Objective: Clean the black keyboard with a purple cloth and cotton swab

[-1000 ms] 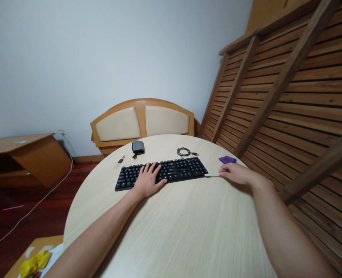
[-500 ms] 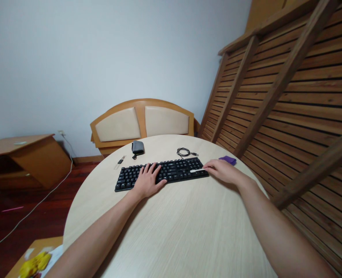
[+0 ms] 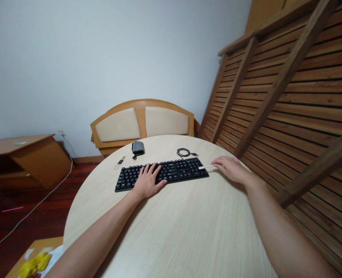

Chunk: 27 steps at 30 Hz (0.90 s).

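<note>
A black computer keyboard (image 3: 185, 168) lies on the round table. My left hand (image 3: 147, 182) rests on its left-middle keys, fingers spread and flat. Just off the keyboard's right end is my right hand (image 3: 227, 167), its fingers pinched around one end of a thin white stick (image 3: 208, 166). The stick has a thicker white tip, which lies over the number keys; whether it touches them I cannot tell. Whether it is a swab or a small brush is too small to make out.
Behind the keyboard are a coiled black USB cable (image 3: 183, 152), a grey folded pouch (image 3: 137, 147) and a small black-and-clear item (image 3: 120, 160). The pale round table (image 3: 173, 227) has slatted wooden panels (image 3: 304, 96) leaning at its right. A headboard (image 3: 142, 119) stands beyond.
My right hand has moved right with the white stick, whose tip shifted right across the number keys. The purple cloth is now hidden behind that hand. My left hand stays put.
</note>
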Motion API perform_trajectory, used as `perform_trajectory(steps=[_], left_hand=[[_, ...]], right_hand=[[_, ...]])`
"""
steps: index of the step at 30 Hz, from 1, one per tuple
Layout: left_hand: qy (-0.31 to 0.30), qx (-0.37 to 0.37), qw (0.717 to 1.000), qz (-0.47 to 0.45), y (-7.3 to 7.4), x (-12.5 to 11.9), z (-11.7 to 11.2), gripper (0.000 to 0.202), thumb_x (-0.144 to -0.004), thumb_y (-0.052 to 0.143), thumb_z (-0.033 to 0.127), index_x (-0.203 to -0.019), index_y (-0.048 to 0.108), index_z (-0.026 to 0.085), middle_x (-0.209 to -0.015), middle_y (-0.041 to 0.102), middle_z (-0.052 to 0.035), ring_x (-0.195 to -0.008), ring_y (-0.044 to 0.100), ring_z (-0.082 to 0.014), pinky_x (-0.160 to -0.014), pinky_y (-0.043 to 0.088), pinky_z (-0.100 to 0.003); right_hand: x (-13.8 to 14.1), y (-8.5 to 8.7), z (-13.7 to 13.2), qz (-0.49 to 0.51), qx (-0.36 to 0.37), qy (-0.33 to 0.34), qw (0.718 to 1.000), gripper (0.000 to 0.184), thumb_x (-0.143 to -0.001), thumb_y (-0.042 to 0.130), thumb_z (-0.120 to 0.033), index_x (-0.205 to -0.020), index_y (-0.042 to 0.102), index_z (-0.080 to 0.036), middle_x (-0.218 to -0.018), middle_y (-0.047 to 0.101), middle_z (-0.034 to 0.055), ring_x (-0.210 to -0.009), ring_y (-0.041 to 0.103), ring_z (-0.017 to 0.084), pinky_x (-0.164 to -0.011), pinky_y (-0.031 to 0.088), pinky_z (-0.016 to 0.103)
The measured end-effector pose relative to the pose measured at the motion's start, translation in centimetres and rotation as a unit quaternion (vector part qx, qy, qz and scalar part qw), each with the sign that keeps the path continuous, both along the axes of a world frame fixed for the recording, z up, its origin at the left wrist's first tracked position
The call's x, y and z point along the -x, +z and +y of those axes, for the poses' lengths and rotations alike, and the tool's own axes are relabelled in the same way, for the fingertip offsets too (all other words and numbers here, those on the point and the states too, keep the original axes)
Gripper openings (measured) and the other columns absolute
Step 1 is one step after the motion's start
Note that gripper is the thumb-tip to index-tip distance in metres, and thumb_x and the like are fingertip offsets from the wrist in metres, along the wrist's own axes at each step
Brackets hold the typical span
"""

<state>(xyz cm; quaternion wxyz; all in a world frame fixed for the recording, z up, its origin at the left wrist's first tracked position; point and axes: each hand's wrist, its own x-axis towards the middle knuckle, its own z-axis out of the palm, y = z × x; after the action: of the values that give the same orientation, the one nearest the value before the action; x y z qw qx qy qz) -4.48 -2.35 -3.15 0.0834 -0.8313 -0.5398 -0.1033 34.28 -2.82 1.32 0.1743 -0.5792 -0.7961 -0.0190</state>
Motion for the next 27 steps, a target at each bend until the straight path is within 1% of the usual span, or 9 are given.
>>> perform_trajectory(steps=[3, 6, 9, 11, 19, 24, 27], left_hand=[[-0.001, -0.001, 1.000, 0.000, -0.1, 0.0, 0.0, 0.078, -0.094, 0.036, 0.071, -0.153, 0.038, 0.021, -0.160, 0.034, -0.0101, -0.147, 0.027, -0.0377, -0.119, 0.021, -0.054], [-0.001, -0.003, 1.000, 0.000, -0.1, 0.0, 0.0, 0.077, -0.094, 0.037, 0.071, -0.153, 0.038, 0.022, -0.160, 0.034, -0.0097, -0.147, 0.028, -0.0374, -0.119, 0.023, -0.053], [-0.001, -0.001, 1.000, 0.001, 0.0, 0.0, 0.0, 0.077, -0.094, 0.038, 0.070, -0.153, 0.039, 0.022, -0.161, 0.033, -0.0099, -0.147, 0.027, -0.0377, -0.119, 0.023, -0.054], [0.001, 0.001, 1.000, 0.002, 0.0, 0.0, 0.0, 0.077, -0.094, 0.038, 0.070, -0.153, 0.038, 0.021, -0.161, 0.033, -0.0101, -0.148, 0.027, -0.0382, -0.119, 0.022, -0.054], [-0.001, -0.004, 1.000, 0.002, -0.2, 0.1, 0.1, 0.078, -0.094, 0.036, 0.071, -0.154, 0.038, 0.022, -0.161, 0.033, -0.0096, -0.148, 0.026, -0.0379, -0.119, 0.022, -0.054], [-0.004, -0.006, 1.000, 0.000, -0.4, 0.2, 0.3, 0.078, -0.093, 0.036, 0.071, -0.154, 0.037, 0.022, -0.161, 0.033, -0.0093, -0.148, 0.026, -0.0370, -0.120, 0.021, -0.053], [-0.006, -0.005, 1.000, -0.004, -0.4, 0.2, 0.3, 0.078, -0.093, 0.036, 0.072, -0.154, 0.037, 0.022, -0.161, 0.033, -0.0090, -0.148, 0.027, -0.0367, -0.120, 0.021, -0.052]], right_hand=[[1.6, -0.3, 0.3, 0.000, -0.033, 0.028, 0.999, 0.032, -0.099, 0.045, -0.034, -0.106, 0.074, -0.022, -0.111, 0.072, 0.0109, -0.104, 0.062, 0.027, -0.094, 0.037, 0.041], [3.2, -0.6, 0.8, -0.018, -0.053, 0.059, 0.997, 0.030, -0.099, 0.046, -0.030, -0.108, 0.074, -0.023, -0.109, 0.073, 0.0104, -0.102, 0.062, 0.026, -0.092, 0.038, 0.040], [3.7, -1.0, 1.1, -0.040, -0.054, 0.070, 0.995, 0.027, -0.098, 0.048, -0.028, -0.107, 0.074, -0.025, -0.107, 0.073, 0.0089, -0.102, 0.063, 0.025, -0.092, 0.037, 0.040], [3.2, -1.3, 1.4, -0.047, -0.051, 0.057, 0.996, 0.027, -0.099, 0.049, -0.028, -0.108, 0.074, -0.026, -0.107, 0.073, 0.0083, -0.103, 0.063, 0.025, -0.092, 0.037, 0.040], [-0.9, -2.2, 2.0, -0.044, -0.027, -0.022, 0.998, 0.028, -0.097, 0.049, -0.031, -0.105, 0.075, -0.027, -0.108, 0.073, 0.0072, -0.104, 0.064, 0.026, -0.093, 0.037, 0.041], [-2.4, -2.5, 2.0, -0.043, -0.039, -0.041, 0.997, 0.027, -0.096, 0.049, -0.032, -0.102, 0.075, -0.028, -0.110, 0.074, 0.0060, -0.105, 0.064, 0.025, -0.090, 0.039, 0.039], [-2.8, -2.5, 1.9, -0.036, -0.052, -0.055, 0.996, 0.028, -0.097, 0.049, -0.034, -0.102, 0.076, -0.027, -0.109, 0.074, 0.0061, -0.103, 0.064, 0.025, -0.088, 0.040, 0.039]])
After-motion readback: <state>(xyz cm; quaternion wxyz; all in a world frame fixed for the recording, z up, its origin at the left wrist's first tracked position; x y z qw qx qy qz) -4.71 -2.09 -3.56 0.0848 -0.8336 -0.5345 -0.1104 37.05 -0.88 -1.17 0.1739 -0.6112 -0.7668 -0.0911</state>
